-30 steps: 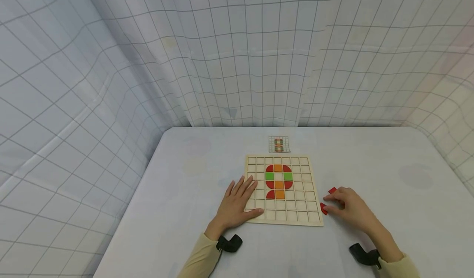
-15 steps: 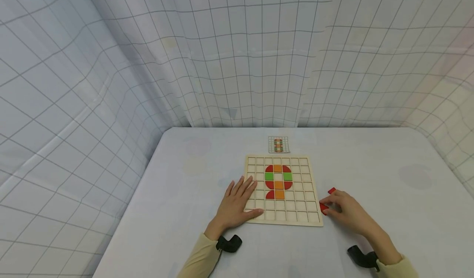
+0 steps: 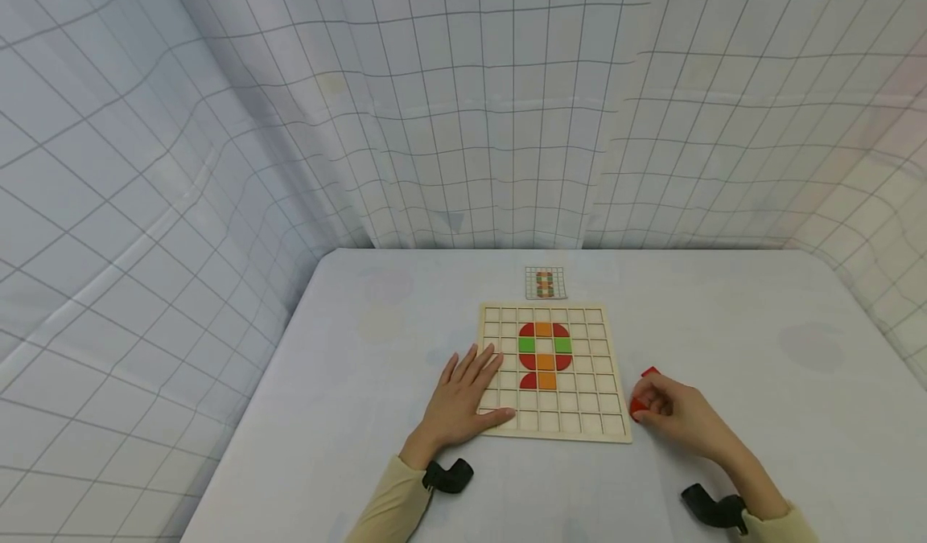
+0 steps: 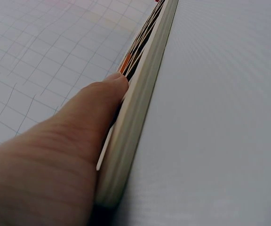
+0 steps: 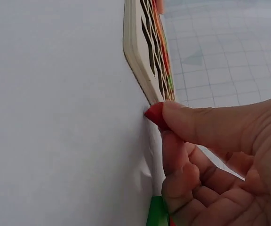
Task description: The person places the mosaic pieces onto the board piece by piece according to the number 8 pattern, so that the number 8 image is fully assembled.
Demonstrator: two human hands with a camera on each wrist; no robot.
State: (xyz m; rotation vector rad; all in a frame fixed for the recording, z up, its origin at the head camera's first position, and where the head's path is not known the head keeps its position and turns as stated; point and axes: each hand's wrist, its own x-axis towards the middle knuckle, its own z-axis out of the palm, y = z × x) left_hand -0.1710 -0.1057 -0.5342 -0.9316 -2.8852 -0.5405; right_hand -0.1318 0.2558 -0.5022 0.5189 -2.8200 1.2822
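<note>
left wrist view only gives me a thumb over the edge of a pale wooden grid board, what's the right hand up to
Observer: The right hand pinches a small flat red tile beside the pale wooden grid board.
Operator: ok and anything lying past the far edge of the board
Observer: Yes, the head view shows a small white square card with a printed red, orange and green pattern there.

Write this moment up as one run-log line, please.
left hand: rests on gridded board | right hand: pinches red piece beside board | pattern card: beyond board, flat
</note>
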